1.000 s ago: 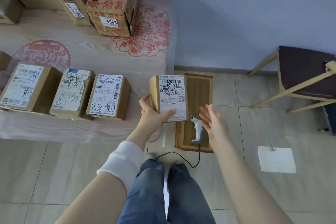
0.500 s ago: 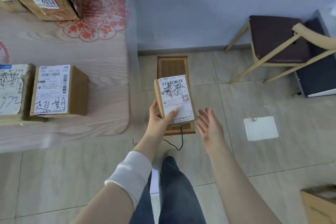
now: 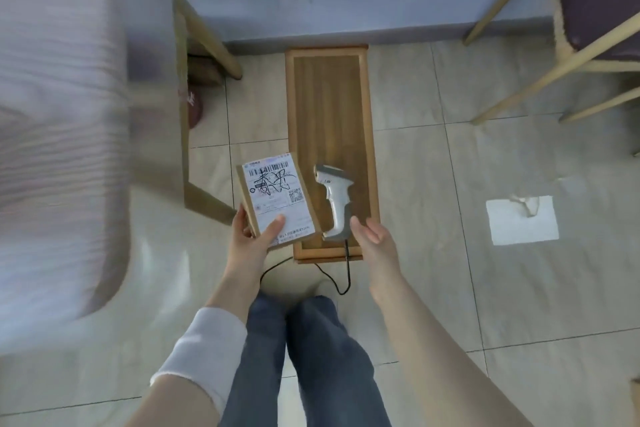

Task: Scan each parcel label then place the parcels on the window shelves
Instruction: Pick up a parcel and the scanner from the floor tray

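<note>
My left hand grips a small cardboard parcel from below, thumb on its white label, which faces up with a barcode and black handwriting. A white handheld scanner lies on a low wooden stool, its black cable trailing off the near end onto the floor. My right hand is open, fingers apart, right beside the scanner's grip and holding nothing.
A blurred table edge fills the left, with its wooden leg frame near the stool. A wooden chair with a dark seat stands at the upper right. A white paper lies on the tiled floor.
The view has swung right and down, so the table parcels have left the frame. My right hand has come down beside the scanner's grip. The parcel stays in my left hand.
</note>
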